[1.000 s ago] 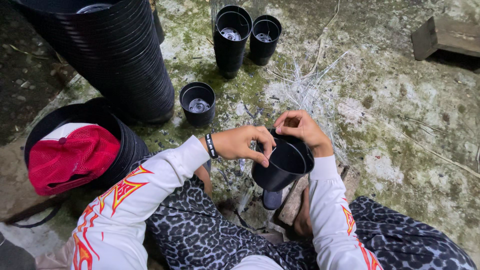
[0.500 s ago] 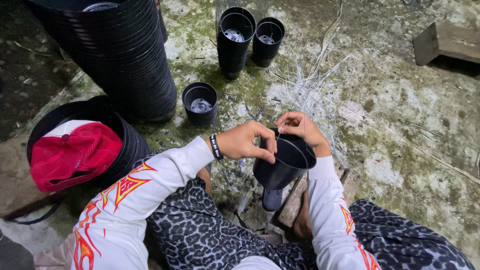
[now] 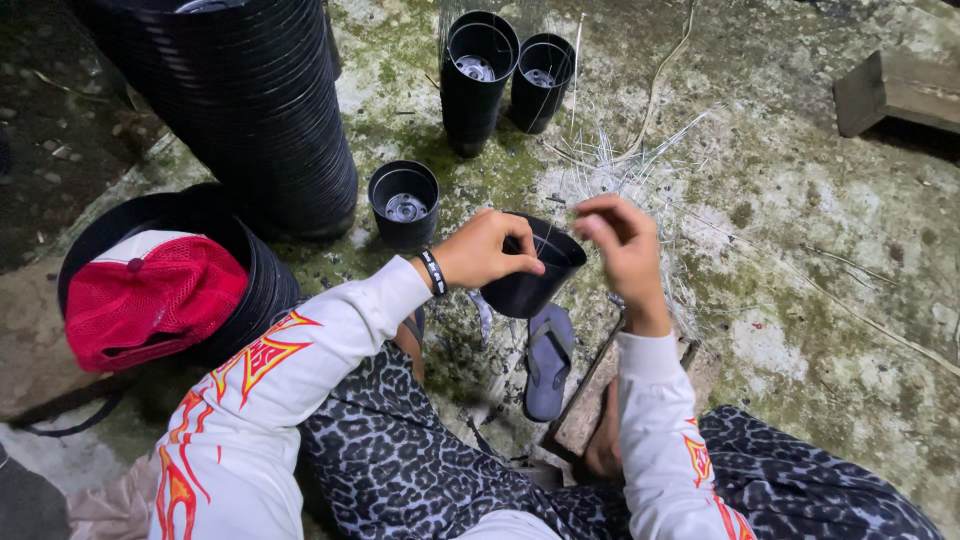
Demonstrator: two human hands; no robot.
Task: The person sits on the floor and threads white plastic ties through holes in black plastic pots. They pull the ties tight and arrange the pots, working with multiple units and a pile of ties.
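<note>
Your left hand (image 3: 490,248) grips the black plastic pot (image 3: 530,275) by its rim while your right hand (image 3: 622,232), just beside it, pinches a thin pale strand (image 3: 560,225); threading seems underway, so next guide it steadily through.

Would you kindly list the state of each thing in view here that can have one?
Left hand: closed on the rim of the black pot.
Right hand: raised above the pot, fingertips pinched; anything held is too thin to tell.
Black pot: held off the ground, tilted.
Single pot: upright on the ground.
Tall pot stack: nested, leaning.
Red cap: resting on a low pot stack.
</note>
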